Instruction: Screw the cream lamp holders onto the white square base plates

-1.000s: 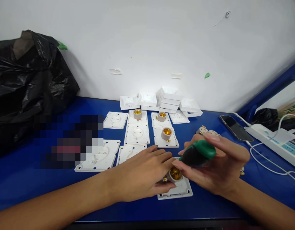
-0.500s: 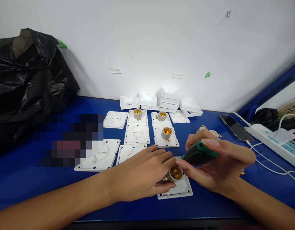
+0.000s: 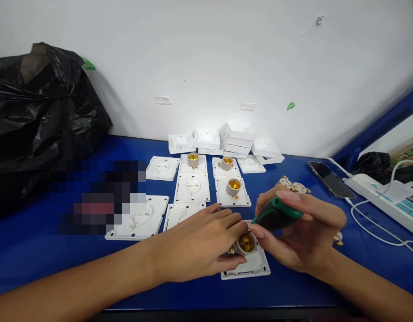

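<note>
My left hand (image 3: 215,241) is closed around the near side of a lamp socket (image 3: 246,243), a pale ring with a brass screw shell inside. The socket rests on a square white plastic base plate (image 3: 251,269) at the table's front. In my right hand (image 3: 302,228) is a screwdriver with a green and black handle (image 3: 276,213), tilted down toward the socket. Its tip is hidden behind my left fingers. Behind my hands, another lamp socket (image 3: 233,187) sits on its white plate, and two more stand farther back.
Several white base plates (image 3: 193,187) lie on the blue table (image 3: 179,297). White box covers (image 3: 239,138) are stacked by the wall. Loose socket parts (image 3: 293,185), a phone (image 3: 330,179) and a power strip (image 3: 390,203) with white cables are at right. A black plastic bag (image 3: 42,125) stands left.
My right hand has turned and shifted slightly left with the screwdriver, uncovering more of the loose parts. My left hand stays on the socket.
</note>
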A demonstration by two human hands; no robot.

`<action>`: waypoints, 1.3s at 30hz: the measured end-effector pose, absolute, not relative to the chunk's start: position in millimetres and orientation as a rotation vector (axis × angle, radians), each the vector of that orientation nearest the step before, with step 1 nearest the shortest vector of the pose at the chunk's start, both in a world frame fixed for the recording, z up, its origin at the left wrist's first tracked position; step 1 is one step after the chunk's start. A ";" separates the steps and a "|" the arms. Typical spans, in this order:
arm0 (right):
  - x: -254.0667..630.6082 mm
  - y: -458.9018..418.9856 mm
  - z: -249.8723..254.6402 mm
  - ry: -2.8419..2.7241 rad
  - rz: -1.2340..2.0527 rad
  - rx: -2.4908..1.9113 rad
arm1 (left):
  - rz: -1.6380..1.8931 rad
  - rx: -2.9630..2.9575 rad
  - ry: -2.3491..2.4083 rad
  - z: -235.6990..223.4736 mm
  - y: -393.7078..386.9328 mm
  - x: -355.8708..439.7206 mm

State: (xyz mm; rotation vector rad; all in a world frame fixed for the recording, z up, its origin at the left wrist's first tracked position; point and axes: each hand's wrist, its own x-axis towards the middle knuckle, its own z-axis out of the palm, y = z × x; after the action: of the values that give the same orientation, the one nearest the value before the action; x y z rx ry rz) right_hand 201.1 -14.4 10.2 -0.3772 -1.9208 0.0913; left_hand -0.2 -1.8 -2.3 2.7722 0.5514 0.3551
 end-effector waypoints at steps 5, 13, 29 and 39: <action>204.2 -14.8 5.0 -1.956 0.178 -0.382 | 0.423 2.773 0.543 -3.6 -2.8 -0.2; 202.8 -13.6 9.7 -1.960 0.182 -0.369 | 0.435 2.782 0.538 -3.0 -2.3 0.0; 204.6 -14.1 4.6 -1.955 0.167 -0.391 | 0.415 2.775 0.537 -4.2 -2.6 0.0; 201.9 -14.6 5.9 -1.932 0.110 -0.382 | 0.410 2.793 0.510 -4.1 -0.8 0.1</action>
State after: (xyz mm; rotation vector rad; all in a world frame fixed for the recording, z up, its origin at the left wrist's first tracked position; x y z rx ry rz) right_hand 201.9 -14.6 5.9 -0.3823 -1.9325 0.1105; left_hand 0.1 -0.8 -4.1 2.7928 0.5099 0.4098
